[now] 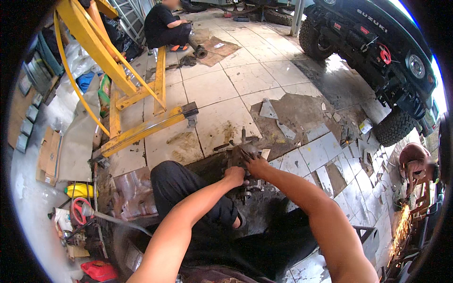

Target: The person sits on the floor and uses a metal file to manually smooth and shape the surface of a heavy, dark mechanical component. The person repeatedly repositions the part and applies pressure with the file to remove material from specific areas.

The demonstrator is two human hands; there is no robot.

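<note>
Steadying a dark metal assembly (235, 153), apparently; right hand (255, 163) spread on top, left hand (234, 176) curled, can't tell on what. Next move probably needs firm bracing.

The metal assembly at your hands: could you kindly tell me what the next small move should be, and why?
Perhaps steady the metal assembly with the right hand before the left hand applies any force: the right lies over its upper body, the left is curled at its near side, and no clamp is visible, so it might shift.
</note>
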